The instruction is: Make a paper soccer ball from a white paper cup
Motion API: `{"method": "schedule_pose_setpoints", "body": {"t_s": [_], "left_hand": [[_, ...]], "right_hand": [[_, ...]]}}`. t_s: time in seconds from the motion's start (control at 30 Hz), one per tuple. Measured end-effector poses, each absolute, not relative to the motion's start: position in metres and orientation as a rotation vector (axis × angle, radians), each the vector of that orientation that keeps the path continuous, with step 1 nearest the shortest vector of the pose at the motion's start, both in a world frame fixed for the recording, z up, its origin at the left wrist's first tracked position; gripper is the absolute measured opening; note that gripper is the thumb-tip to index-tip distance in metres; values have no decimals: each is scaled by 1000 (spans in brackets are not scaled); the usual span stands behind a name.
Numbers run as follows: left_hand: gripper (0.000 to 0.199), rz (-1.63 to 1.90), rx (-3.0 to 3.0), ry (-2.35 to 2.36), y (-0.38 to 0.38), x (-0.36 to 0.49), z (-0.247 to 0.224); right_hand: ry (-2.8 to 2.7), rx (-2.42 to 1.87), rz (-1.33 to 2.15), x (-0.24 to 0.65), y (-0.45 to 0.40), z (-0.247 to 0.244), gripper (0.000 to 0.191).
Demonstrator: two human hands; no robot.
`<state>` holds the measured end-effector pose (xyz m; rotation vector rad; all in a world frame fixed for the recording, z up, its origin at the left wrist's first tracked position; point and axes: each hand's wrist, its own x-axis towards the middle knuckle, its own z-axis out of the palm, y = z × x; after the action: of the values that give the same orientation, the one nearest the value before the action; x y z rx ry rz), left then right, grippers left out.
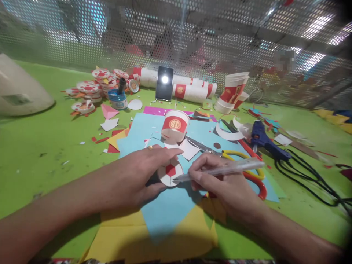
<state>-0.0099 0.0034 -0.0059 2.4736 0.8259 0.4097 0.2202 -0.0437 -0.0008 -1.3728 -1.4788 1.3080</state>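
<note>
A white paper disc (165, 179) with a red hexagon in its middle and dark lines running out from it lies over light blue paper. Fingers and thumb of my left hand (137, 172) close around the disc's left and upper edge. My right hand (217, 176) pinches a translucent pen (233, 167), its tip touching the lower part of the disc. Just beyond stands a red and white paper cup (175, 126) with a cut side. Scissors with yellow handles (258, 171) and another pair with red handles (260, 187) lie beside my right hand, partly hidden by it.
A blue glue gun (265, 141) with a black cord rests at right. Stacked paper cups (189, 92), a phone (164, 83) and a blue ink bottle (117, 99) stand at the back. Decorated paper pieces (89, 88) are piled at left; a perforated metal screen (187, 44) rises behind.
</note>
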Motion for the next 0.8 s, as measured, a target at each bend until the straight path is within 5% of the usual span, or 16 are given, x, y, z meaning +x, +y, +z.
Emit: {"method": "schedule_pose_setpoints", "body": {"t_s": [0.8], "left_hand": [[50,426,2525,808,4,-10,-7]], "right_hand": [[-1574,-1476,1186,215,-43,5,7]]}}
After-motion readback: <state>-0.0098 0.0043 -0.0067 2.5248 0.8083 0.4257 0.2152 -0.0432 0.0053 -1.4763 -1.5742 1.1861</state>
